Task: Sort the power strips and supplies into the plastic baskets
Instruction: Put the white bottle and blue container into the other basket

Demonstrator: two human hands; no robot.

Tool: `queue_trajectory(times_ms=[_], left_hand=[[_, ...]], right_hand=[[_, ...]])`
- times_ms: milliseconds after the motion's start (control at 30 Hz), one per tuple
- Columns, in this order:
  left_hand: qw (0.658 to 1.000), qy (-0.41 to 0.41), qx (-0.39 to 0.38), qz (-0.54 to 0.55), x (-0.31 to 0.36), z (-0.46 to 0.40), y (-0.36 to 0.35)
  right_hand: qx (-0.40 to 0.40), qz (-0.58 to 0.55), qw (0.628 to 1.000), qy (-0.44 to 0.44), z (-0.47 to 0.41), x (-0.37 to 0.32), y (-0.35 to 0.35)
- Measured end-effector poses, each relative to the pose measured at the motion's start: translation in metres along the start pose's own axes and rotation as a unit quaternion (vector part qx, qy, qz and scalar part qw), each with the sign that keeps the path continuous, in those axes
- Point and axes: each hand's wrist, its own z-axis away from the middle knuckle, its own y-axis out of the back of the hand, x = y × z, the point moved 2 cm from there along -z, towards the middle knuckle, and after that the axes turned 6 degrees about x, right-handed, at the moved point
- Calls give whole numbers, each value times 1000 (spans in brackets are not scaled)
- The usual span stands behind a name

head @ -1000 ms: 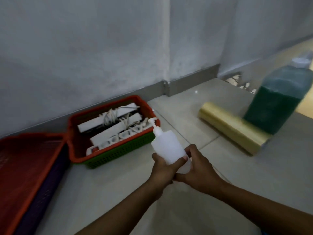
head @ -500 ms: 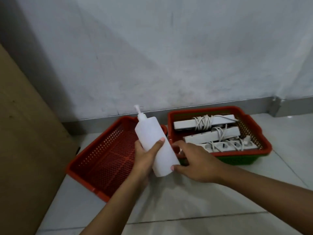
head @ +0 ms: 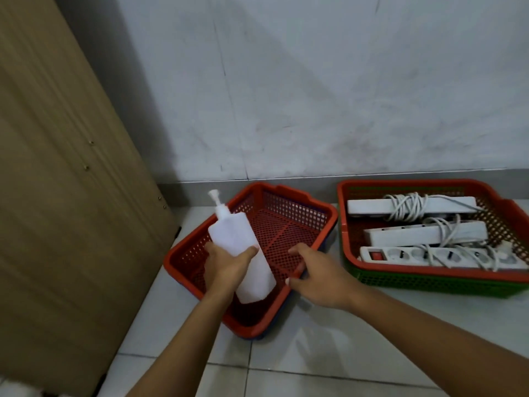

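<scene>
A white pump bottle [head: 240, 247] is gripped around its middle by my left hand [head: 226, 266]. It tilts with the pump toward the wall, its base low inside the left red basket [head: 320, 222]. That basket holds nothing else. My right hand [head: 317, 275] hovers over the basket's right front rim, fingers apart and holding nothing, just off the bottle. The right red basket [head: 342, 224], nested in a green one, holds three white power strips [head: 415, 233] with wound cords.
A brown wooden panel [head: 65, 196] stands close on the left, beside the left basket. The grey wall [head: 315, 96] and its baseboard run right behind both baskets. Pale floor tiles [head: 329, 348] lie in front of the baskets.
My view swung left from the yellow roll and green jug to the baskets. The bottle went down into the left red basket, and my right hand came off it.
</scene>
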Motion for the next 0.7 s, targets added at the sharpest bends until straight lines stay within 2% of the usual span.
queue_trajectory(times_ms=[67,133,200,333,467,600,700], left_hand=[[1000,-18,-13,-13,-8,1,-4],[992,-82,-38,-87,-12,5,-9],[971,-130,-77,-185,-14,8,-16],[923,-154,-160,-313,-15,11,-32],[909,-170,-207,-320,-11,9,-41],[916,-201,-169,-304,7,27,-44],[907,-271,-159,-280,37,60,-55]], right_hand=[[-3,1,1000,-13,1,3,-3],[1,0,1000,-24,2,5,-3],[9,0,1000,-29,4,7,-1],[10,1,999,-34,10,15,5],[5,2,999,-40,14,18,10],[22,18,998,-48,28,19,30],[35,35,996,-70,48,30,49]])
